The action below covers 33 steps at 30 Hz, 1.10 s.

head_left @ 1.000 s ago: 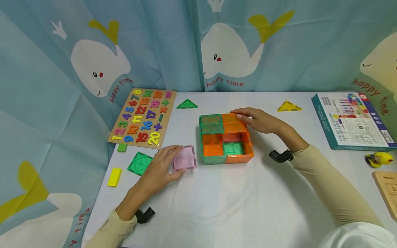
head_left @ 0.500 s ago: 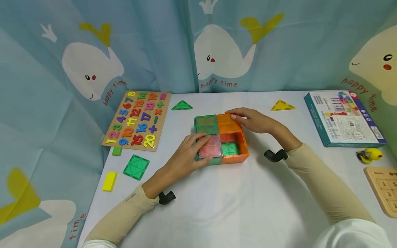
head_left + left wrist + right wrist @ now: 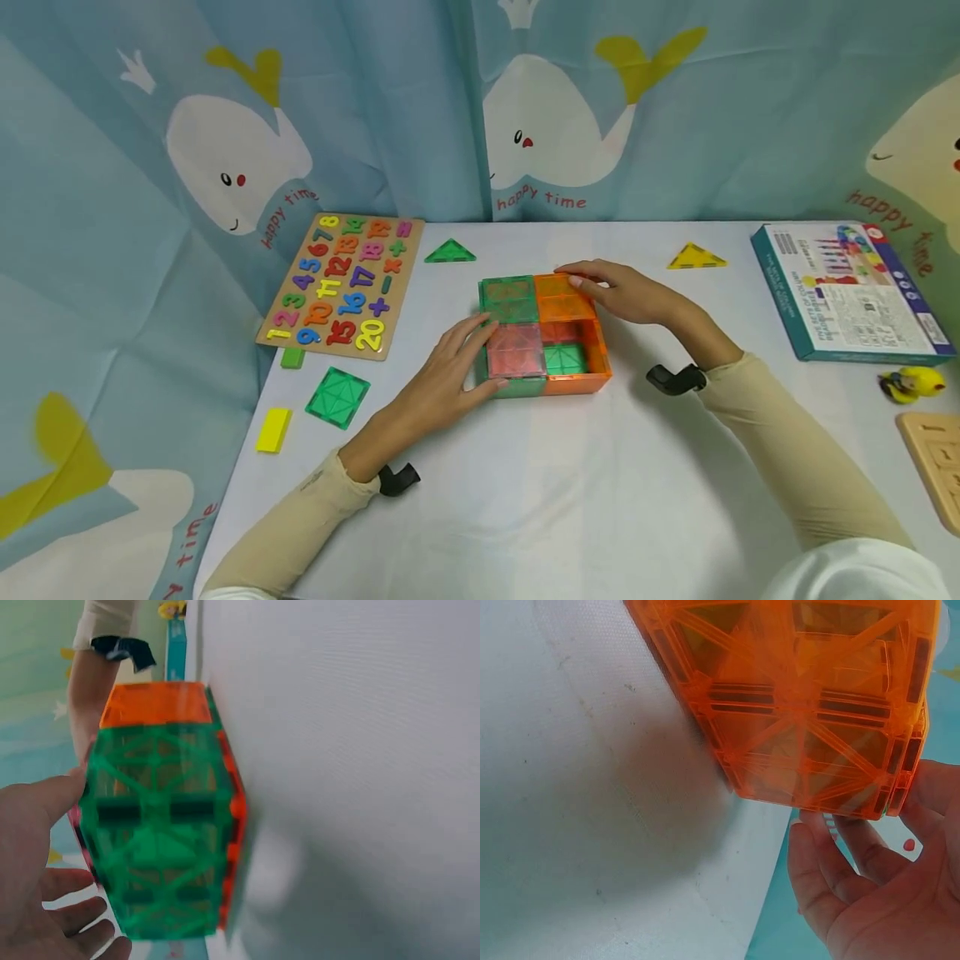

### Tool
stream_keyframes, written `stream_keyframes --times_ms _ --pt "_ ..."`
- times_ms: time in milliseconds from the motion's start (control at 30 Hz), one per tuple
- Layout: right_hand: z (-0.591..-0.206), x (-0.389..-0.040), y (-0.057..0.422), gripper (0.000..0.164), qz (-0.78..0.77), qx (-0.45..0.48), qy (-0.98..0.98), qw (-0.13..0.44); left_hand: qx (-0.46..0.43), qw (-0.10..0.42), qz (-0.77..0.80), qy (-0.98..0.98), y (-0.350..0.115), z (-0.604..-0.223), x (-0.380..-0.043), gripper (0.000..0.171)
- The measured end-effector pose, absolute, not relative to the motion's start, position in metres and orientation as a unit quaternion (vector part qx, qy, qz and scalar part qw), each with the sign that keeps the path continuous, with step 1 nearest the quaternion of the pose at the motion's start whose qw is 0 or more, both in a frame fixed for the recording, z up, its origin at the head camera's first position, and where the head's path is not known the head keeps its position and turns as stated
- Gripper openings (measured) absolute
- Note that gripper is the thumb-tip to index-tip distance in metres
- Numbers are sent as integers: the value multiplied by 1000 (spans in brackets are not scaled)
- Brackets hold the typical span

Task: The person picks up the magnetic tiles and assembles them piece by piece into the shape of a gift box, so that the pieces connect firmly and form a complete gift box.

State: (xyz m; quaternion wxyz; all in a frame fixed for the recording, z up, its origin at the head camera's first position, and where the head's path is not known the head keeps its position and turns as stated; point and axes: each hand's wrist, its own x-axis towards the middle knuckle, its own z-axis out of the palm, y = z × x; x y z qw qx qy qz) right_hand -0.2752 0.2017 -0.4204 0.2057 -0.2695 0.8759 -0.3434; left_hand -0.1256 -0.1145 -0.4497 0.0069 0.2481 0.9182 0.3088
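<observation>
A low box of translucent magnetic tiles [image 3: 517,387] stands mid-table, with green and orange walls. A green tile [image 3: 508,300] and an orange tile [image 3: 564,310] cover its back half. On its front-left quarter lies a pink square tile [image 3: 516,350]; the front-right quarter is uncovered, showing green and red tiles inside. My left hand [image 3: 442,379] touches the pink tile's left side with thumb and fingers spread, seen also in the left wrist view. At the back-right corner my right hand [image 3: 626,292] grips the box, thumb on top and fingers behind [image 3: 859,859].
Left of the box lie a green square tile [image 3: 338,397], a yellow block [image 3: 273,430], a green block [image 3: 293,358] and a number board [image 3: 341,287]. Behind are a green triangle [image 3: 451,251] and a yellow triangle [image 3: 696,256]. A boxed set [image 3: 855,292], toy figure [image 3: 912,384] and wooden board [image 3: 933,458] stand right.
My left hand has carried the pink tile rightward from the table onto the box's front-left quarter, and its fingers have since eased to the tile's edge. The right hand stays at the back-right corner.
</observation>
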Motion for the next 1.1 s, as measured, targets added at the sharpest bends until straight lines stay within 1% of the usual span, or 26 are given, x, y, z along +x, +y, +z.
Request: stream_keyframes --times_ms 200,367,433,567,633,700,800,900,1000,1100 --pt "-420 -274 202 47 -348 -269 875 202 168 23 320 932 -143 -457 -110 78" --pt "-422 -274 201 46 -361 -276 868 198 90 37 266 959 -185 -466 -93 73" --pt "-423 -274 202 46 -365 -279 866 197 49 53 242 968 -203 -470 -85 76" --pt "-424 -274 203 47 -372 -281 862 199 -33 98 195 975 -230 -473 -67 87" --pt "-424 -274 204 47 -373 -278 863 197 -62 115 183 974 -236 -472 -59 86" --pt "-424 -274 204 46 -375 -274 863 196 -80 119 177 974 -239 -471 -51 83" --pt "-425 -274 204 46 -377 -276 862 198 -97 106 178 973 -240 -469 -41 78" --pt "-424 -274 202 46 -376 -277 861 200 -96 84 181 975 -239 -468 -35 77" --pt "-424 -273 202 46 -377 -275 861 200 -62 70 203 975 -237 -472 -33 77" --pt "-424 -272 202 45 -382 -274 860 198 -17 70 230 971 -233 -478 -35 80"
